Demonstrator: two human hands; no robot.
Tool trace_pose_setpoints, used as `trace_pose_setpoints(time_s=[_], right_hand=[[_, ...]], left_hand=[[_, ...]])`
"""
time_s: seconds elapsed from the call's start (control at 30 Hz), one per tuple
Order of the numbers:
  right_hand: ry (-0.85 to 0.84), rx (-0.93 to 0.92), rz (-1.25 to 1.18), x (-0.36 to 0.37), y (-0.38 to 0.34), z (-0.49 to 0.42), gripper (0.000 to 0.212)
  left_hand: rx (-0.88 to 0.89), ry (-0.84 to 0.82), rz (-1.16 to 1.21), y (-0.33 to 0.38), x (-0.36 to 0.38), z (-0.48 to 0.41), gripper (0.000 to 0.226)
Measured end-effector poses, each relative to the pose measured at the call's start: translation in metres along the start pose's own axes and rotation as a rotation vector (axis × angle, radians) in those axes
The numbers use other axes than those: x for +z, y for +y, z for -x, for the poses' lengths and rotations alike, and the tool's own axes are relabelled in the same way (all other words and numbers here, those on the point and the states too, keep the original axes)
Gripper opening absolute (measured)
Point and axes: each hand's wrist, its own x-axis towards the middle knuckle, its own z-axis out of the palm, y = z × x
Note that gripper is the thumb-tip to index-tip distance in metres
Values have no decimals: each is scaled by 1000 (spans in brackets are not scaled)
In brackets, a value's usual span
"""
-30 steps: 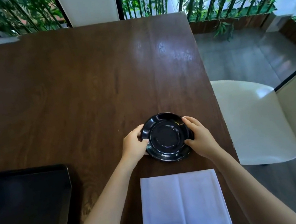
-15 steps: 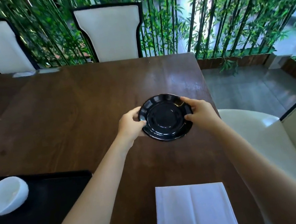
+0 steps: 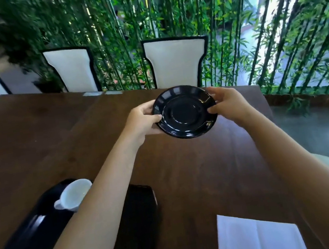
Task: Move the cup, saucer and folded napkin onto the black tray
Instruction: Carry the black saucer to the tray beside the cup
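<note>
- Above the dark brown wooden table (image 3: 31, 132), a glossy black round saucer (image 3: 185, 111) is held clear of the surface, tilted slightly toward the camera
- Left hand (image 3: 139, 120) grasps the saucer's left rim, thumb on top, fingers beneath
- Right hand (image 3: 229, 103) grasps the right rim in the same manner
- White ceramic cup (image 3: 74, 194) stands on the black rectangular tray (image 3: 27, 243) at lower left, partly hidden by the left forearm
- White folded cloth napkin (image 3: 257, 238) lies flat on the table at lower right, well apart from the tray
- White upholstered chairs (image 3: 175, 62) with black trim line the far edge, before bamboo stems (image 3: 111, 25)
</note>
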Motion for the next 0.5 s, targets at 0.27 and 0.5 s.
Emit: trace_pose_setpoints(time_s=[0.27,0.5], right_hand=[[-118,-68,-97,81,-49,2,63],[-232,-14,-148,160,-58,-1,62]], left_hand=[[-43,106,94,0,-99,27,43],[-119,216,155,-30,-167,53,37]])
